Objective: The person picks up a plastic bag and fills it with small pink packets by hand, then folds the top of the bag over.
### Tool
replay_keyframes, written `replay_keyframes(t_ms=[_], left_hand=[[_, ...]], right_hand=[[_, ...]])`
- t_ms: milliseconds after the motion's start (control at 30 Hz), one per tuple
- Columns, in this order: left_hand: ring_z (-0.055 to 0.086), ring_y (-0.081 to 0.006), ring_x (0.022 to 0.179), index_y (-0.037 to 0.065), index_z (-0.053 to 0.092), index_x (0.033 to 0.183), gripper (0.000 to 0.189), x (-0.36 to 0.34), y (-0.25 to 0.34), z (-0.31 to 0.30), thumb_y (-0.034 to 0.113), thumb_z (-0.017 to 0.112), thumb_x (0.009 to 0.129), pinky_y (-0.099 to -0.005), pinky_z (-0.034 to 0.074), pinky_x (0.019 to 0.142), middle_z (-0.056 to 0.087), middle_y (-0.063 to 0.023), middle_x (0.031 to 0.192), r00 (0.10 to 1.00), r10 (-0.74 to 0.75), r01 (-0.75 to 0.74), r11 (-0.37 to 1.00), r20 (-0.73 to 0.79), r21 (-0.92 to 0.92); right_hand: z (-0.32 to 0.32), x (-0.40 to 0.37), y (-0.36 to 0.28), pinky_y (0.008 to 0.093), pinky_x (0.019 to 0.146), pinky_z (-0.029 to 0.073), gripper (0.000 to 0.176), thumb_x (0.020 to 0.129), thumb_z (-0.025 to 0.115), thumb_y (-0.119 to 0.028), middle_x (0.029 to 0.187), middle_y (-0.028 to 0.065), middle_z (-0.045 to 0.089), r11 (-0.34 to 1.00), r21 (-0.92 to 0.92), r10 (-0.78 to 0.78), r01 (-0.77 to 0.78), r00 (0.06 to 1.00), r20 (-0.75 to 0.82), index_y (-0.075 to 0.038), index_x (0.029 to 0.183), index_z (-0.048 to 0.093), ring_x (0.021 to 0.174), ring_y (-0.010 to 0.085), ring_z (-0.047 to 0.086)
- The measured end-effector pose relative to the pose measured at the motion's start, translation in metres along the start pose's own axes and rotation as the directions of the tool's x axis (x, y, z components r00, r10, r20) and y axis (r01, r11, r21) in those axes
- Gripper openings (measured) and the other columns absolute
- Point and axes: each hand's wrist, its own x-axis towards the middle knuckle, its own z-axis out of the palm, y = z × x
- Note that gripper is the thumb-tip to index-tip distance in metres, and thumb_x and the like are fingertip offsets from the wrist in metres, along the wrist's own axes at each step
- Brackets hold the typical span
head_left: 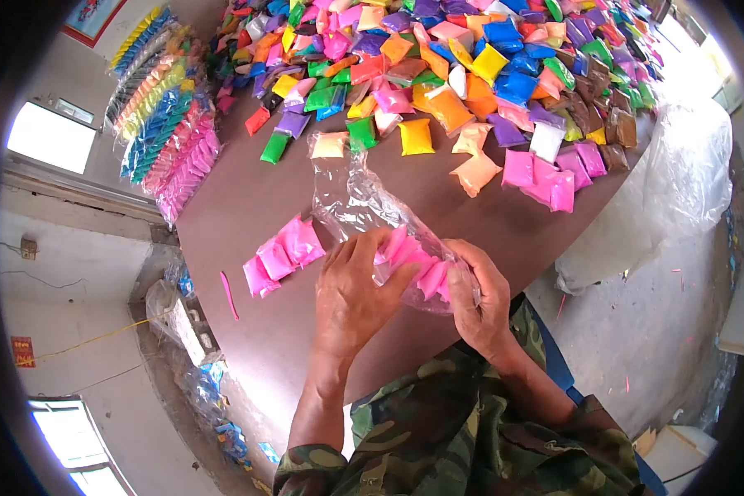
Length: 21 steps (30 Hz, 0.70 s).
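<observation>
A long clear plastic bag [351,202] stretches from the middle of the table towards me, with a row of small pink packets [413,260] at its near end. My left hand [354,289] is closed on the left side of these packets, thumb and fingers pressing on them. Around the bag's right end, my right hand [481,302] grips the plastic beside the packets. Whether every packet is fully inside the bag is hard to tell. To the left of my left hand lies a short row of other pink packets [278,256], with a thin pink stick [229,296] nearby.
A large heap of many-coloured packets [438,66] covers the far part of the brown table [223,215]. Bundled bags of coloured packets [161,116] stand at the far left edge. Clear plastic sheeting [678,174] hangs at the right. A yellow packet [417,136] lies before the heap.
</observation>
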Motion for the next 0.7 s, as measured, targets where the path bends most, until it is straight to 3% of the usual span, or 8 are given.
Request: replay_keyframes(t_ms=[33,133,233,333,433,700], left_hand=[[0.07,-0.0327,0.111,0.006,0.07,0.13,0.052,0.001,0.001,-0.003,0.024,0.089,0.085,-0.0477,0.052,0.099,0.075,-0.0132,0.116,1.0,-0.014,0.014,1.0,0.028,-0.002],[0.066,-0.0354,0.125,0.009,0.07,0.14,0.059,0.0,0.009,-0.016,0.024,0.088,0.086,-0.0483,0.049,0.107,0.075,-0.0148,0.126,0.988,0.128,-0.135,0.988,0.085,0.082],[0.064,-0.036,0.128,0.012,0.067,0.147,0.063,-0.003,0.006,-0.021,0.024,0.086,0.087,-0.0516,0.044,0.114,0.072,-0.0157,0.135,0.972,0.167,-0.19,0.973,0.167,0.133],[0.065,-0.0351,0.128,0.012,0.069,0.144,0.06,-0.001,0.003,-0.015,0.022,0.085,0.087,-0.0528,0.043,0.116,0.07,-0.0152,0.14,0.958,0.203,-0.246,0.945,0.204,0.215],[0.069,-0.0289,0.122,0.014,0.07,0.141,0.053,0.003,0.003,-0.012,0.023,0.081,0.09,-0.0488,0.038,0.121,0.07,-0.0146,0.134,0.95,0.258,-0.291,0.936,0.178,0.197],[0.065,-0.0325,0.13,0.011,0.066,0.145,0.06,-0.001,-0.007,-0.01,0.018,0.08,0.087,-0.0532,0.038,0.124,0.068,-0.0161,0.141,0.968,0.176,-0.184,0.983,0.179,0.028]], right_hand=[[0.0,0.0,0.001,0.0358,0.094,0.056,0.03,0.104,0.067,-0.008,0.124,0.0198,0.072,1.0,0.004,0.004,-0.004,1.0,0.001,0.003,0.132,0.066,0.108,0.0282,0.073],[0.0,-0.001,0.0,0.036,0.095,0.056,0.03,0.105,0.066,-0.007,0.125,0.0201,0.072,1.0,0.005,0.01,-0.01,1.0,-0.006,0.004,0.133,0.066,0.108,0.0283,0.073],[0.001,-0.001,0.002,0.0364,0.096,0.056,0.031,0.105,0.066,-0.007,0.125,0.0211,0.072,0.999,0.038,0.021,-0.022,1.0,0.005,0.004,0.133,0.066,0.11,0.0291,0.073],[0.001,-0.002,0.005,0.037,0.097,0.056,0.035,0.102,0.07,-0.011,0.128,0.0224,0.071,0.999,0.034,0.008,-0.009,1.0,0.022,0.004,0.134,0.065,0.113,0.0309,0.072],[-0.002,0.0,0.0,0.0389,0.1,0.056,0.045,0.097,0.078,-0.016,0.131,0.0234,0.07,0.999,0.01,-0.031,0.031,0.998,0.054,0.004,0.135,0.064,0.117,0.0344,0.072],[0.001,0.004,-0.004,0.0439,0.106,0.056,0.058,0.088,0.088,-0.015,0.137,0.0242,0.069,0.996,-0.055,-0.06,0.064,0.995,0.079,0.003,0.137,0.065,0.126,0.039,0.069]])
